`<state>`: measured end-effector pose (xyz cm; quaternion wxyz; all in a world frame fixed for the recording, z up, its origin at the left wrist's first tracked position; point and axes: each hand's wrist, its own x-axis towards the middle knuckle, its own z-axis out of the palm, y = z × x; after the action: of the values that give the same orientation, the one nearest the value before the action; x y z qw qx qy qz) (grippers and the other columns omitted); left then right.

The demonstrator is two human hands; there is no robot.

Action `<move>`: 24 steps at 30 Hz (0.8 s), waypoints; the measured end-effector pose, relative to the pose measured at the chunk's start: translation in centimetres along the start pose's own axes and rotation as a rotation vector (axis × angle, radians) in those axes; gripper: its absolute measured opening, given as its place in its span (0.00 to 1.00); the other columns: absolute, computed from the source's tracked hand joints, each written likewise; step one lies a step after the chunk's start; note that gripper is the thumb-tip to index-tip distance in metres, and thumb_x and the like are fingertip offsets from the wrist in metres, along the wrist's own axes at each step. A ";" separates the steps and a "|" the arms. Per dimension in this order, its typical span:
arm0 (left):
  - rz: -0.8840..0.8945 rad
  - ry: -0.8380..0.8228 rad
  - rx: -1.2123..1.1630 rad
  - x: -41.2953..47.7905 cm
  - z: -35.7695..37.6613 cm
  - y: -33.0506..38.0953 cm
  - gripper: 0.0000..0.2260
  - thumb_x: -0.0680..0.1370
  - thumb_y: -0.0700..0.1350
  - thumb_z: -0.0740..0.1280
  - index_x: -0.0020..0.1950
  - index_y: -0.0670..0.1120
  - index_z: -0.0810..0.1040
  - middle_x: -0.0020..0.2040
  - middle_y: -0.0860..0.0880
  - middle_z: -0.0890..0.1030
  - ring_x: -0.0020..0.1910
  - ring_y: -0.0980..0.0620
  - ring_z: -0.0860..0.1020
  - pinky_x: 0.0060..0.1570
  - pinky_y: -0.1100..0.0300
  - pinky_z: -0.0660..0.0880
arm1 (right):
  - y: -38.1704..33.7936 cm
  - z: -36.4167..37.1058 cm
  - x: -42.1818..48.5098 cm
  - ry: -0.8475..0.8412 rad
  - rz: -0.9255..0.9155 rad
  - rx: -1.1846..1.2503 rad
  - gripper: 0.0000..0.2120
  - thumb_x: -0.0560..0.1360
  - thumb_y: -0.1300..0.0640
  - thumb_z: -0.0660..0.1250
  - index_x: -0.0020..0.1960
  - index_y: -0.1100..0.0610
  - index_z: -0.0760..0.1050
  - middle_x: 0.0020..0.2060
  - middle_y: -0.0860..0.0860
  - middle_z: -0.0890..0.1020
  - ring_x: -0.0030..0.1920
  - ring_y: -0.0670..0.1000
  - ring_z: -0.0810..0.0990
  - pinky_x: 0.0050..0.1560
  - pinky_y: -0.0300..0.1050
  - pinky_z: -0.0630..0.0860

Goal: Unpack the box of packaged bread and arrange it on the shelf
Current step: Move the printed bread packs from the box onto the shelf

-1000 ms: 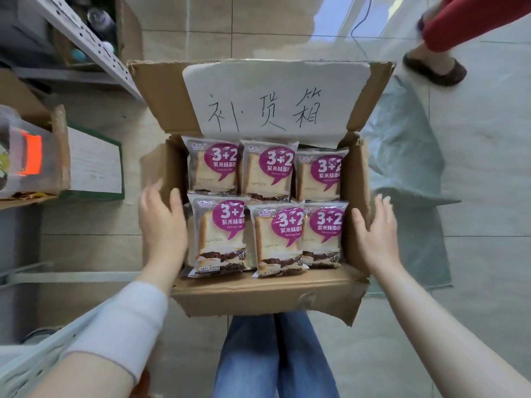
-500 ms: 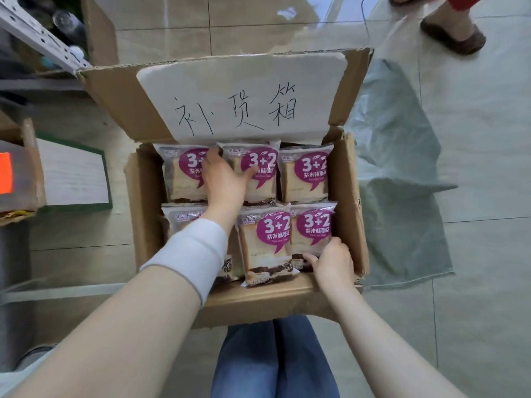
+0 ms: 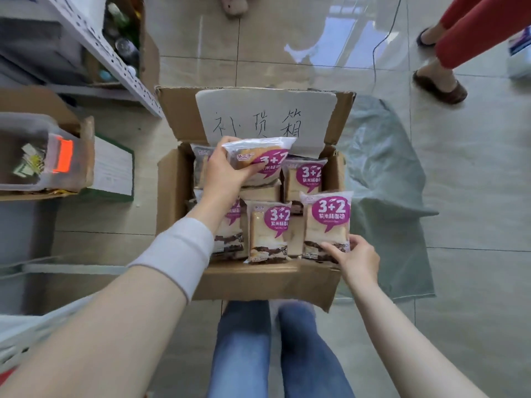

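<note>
An open cardboard box (image 3: pixel 169 196) rests on my lap, its raised back flap bearing a white sheet with handwriting. Several clear bread packets with purple "3+2" labels fill it. My left hand (image 3: pixel 222 173) grips one packet (image 3: pixel 260 158) by its left end and holds it tilted above the back row. At the box's near right corner my right hand (image 3: pixel 355 258) pinches the bottom edge of another packet (image 3: pixel 327 222), which stands upright, raised a little. A third packet (image 3: pixel 268 231) stands between them in the front row.
A white perforated shelf rail (image 3: pixel 115 58) runs at the upper left, with bottles behind it. A clear plastic bin (image 3: pixel 34 150) with an orange latch sits in a carton at the left. A grey-green sack (image 3: pixel 385 179) lies right of the box. Another person's red-trousered legs (image 3: pixel 471 33) stand at the top right.
My left hand closed on a back-row packet and lifted it up out of the box. My right hand took hold of the front right packet and raised it slightly.
</note>
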<state>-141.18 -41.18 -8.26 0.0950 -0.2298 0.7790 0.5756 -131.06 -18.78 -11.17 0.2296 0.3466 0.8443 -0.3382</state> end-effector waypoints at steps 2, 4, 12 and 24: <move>0.021 0.089 -0.039 -2.5 -1.6 1.8 0.19 0.67 0.42 0.76 0.52 0.49 0.71 0.49 0.53 0.79 0.51 0.56 0.77 0.48 0.71 0.74 | 0.0 -2.3 -1.0 -0.053 -0.037 0.071 0.21 0.65 0.50 0.76 0.54 0.59 0.79 0.49 0.55 0.84 0.53 0.55 0.80 0.52 0.47 0.73; 0.021 0.166 -0.079 -5.7 -3.4 3.4 0.20 0.68 0.43 0.76 0.55 0.48 0.72 0.50 0.53 0.79 0.52 0.54 0.78 0.50 0.65 0.76 | -0.3 -4.8 -2.5 -0.163 -0.070 0.186 0.17 0.66 0.53 0.76 0.52 0.58 0.80 0.46 0.52 0.85 0.49 0.52 0.82 0.52 0.46 0.77; 0.078 0.488 -0.279 -25.0 -13.6 8.4 0.21 0.69 0.42 0.74 0.60 0.47 0.73 0.50 0.55 0.79 0.47 0.62 0.78 0.49 0.66 0.77 | -4.0 -12.1 -13.8 -0.552 -0.367 0.228 0.13 0.68 0.64 0.73 0.53 0.59 0.78 0.43 0.51 0.84 0.39 0.44 0.83 0.39 0.32 0.78; 0.186 1.075 -0.220 -57.9 -31.8 9.0 0.11 0.64 0.49 0.77 0.40 0.54 0.76 0.41 0.58 0.81 0.42 0.60 0.81 0.48 0.59 0.78 | -6.8 -9.5 -42.3 -0.840 -0.863 -0.014 0.09 0.69 0.59 0.72 0.50 0.56 0.80 0.40 0.49 0.84 0.35 0.44 0.82 0.32 0.30 0.77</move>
<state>-90.94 -54.65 33.46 -0.3916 -0.4301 0.6700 0.4613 -109.83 -33.66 24.26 0.3875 -0.1923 0.7481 -0.5032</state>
